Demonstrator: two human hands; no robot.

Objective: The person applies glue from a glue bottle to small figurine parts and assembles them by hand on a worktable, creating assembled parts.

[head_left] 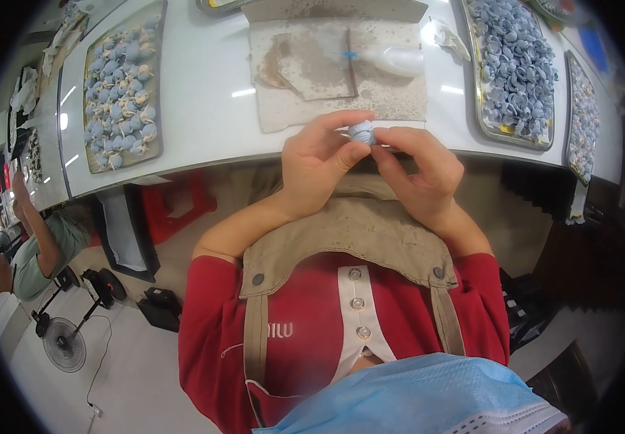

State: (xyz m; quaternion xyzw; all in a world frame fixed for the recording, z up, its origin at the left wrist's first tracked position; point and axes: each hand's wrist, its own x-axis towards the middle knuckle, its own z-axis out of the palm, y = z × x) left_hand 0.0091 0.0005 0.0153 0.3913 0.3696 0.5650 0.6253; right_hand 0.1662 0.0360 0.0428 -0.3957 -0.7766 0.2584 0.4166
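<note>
Between my two hands, over the table's front edge, is a small blue-grey rounded piece (362, 132) with a ridged or layered surface. My left hand (321, 155) pinches it between thumb and forefinger from the left. Thumb and fingers of my right hand (422, 165) press together at its right side. Just beyond lies a stained cardboard sheet (399, 105). On it rests a white squeeze bottle (396, 62), lying on its side with a thin blue tip pointing left.
A tray (155, 145) of round blue-grey and cream pieces stands at left on the white table (204, 87). At right are a tray (522, 137) heaped with curved blue-grey pieces and a narrower tray (581, 170). Another person (41, 253) sits far left, near a fan (64, 345).
</note>
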